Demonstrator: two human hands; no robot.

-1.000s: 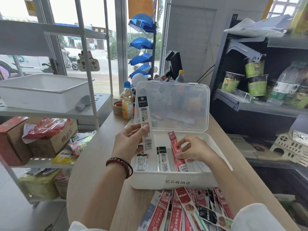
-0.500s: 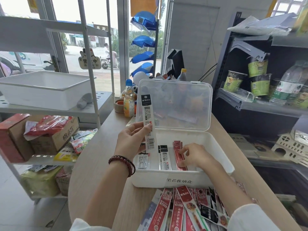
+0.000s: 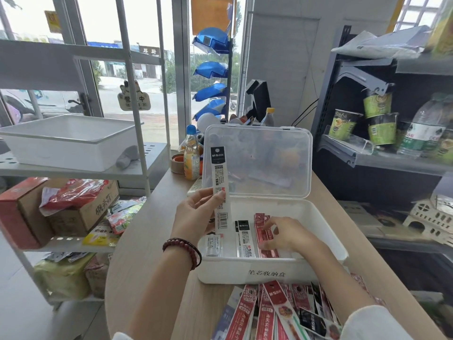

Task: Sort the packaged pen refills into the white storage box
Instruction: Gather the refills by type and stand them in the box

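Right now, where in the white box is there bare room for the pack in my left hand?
The box floor looks bare at its right end, between your right hand on the red packs and the right wall. The left half is crowded with black-and-white packs.

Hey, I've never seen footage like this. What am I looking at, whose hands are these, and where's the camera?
There is no machine here, just a person's two bare hands. One wide-angle camera worn on their head films them, looking forward and down. The left hand holds a black-and-white refill pack upright over the white storage box, whose clear lid stands open. The right hand reaches into the box and touches the red refill packs lying there. More packs lie piled on the wooden counter.
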